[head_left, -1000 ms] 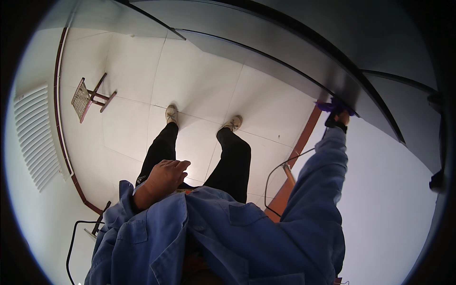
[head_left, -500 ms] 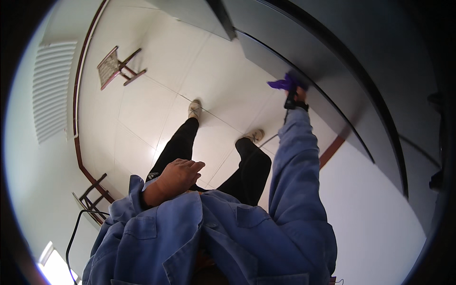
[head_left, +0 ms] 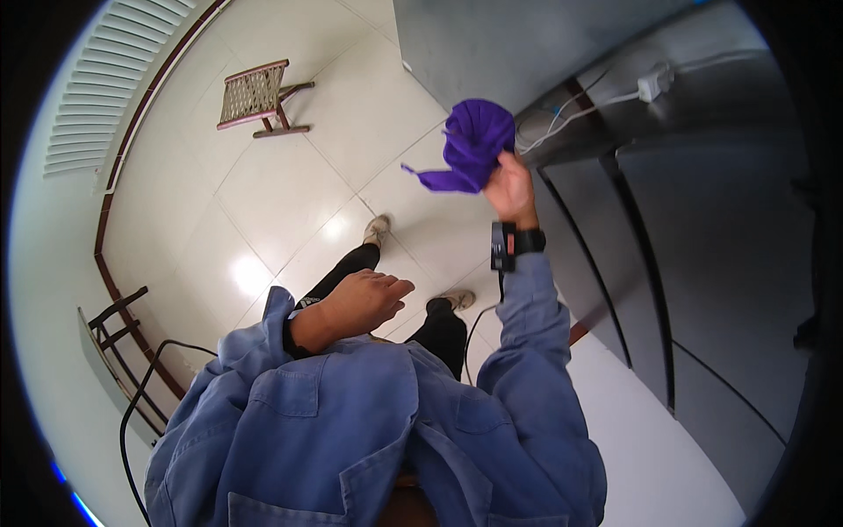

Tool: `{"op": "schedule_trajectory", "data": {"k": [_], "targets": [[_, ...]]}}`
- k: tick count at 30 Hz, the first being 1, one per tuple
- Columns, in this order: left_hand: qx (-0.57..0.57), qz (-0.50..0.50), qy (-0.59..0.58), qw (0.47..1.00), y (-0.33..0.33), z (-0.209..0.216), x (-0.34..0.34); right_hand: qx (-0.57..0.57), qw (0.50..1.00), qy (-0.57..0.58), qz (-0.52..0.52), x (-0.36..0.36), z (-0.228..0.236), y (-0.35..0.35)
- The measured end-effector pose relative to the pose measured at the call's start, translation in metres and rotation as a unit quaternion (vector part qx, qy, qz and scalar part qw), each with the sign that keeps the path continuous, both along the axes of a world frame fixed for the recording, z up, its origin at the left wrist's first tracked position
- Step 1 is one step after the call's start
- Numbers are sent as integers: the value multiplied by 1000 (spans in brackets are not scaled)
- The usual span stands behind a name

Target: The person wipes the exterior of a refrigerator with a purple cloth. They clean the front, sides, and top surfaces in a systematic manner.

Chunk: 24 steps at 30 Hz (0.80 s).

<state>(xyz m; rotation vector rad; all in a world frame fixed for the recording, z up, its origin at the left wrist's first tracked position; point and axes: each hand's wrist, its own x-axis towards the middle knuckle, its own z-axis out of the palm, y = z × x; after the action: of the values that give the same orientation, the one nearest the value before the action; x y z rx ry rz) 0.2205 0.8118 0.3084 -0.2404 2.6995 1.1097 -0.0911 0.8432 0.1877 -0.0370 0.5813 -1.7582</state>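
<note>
The right hand (head_left: 511,186) is clamped on a bunched purple cloth (head_left: 470,147) at 12 o'clock, seemingly beside the dark worktop (head_left: 720,176). The left hand (head_left: 364,301) hangs loose, holding nothing. Gather the trailing corner for an even wipe.

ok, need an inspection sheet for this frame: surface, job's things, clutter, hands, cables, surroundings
surface: glossy white tiled floor; dark cabinet top at right.
job's things: crumpled purple cloth, held up in the air.
clutter: small folding stool on the floor.
hands: right hand grips the cloth; left hand empty, loosely open at the waist.
cables: white cord and plug on the cabinet; black cable at lower left.
surroundings: louvred vent, dark metal rack by the wall.
</note>
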Motion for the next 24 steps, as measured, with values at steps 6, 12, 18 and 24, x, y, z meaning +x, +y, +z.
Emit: {"op": "schedule_trajectory", "data": {"k": [6, 12, 18, 24], "targets": [[56, 178, 128, 974, -117, 9, -16, 9, 999, 35, -4, 50, 73, -34], [490, 363, 101, 786, -199, 33, -31, -2, 996, 83, 21, 114, 122, -72], [478, 348, 172, 788, -213, 51, -31, -36, 994, 95, 45, 153, 172, -88], [174, 320, 277, 889, -192, 97, -41, 35, 904, 414, -99, 178, 210, -79]]}}
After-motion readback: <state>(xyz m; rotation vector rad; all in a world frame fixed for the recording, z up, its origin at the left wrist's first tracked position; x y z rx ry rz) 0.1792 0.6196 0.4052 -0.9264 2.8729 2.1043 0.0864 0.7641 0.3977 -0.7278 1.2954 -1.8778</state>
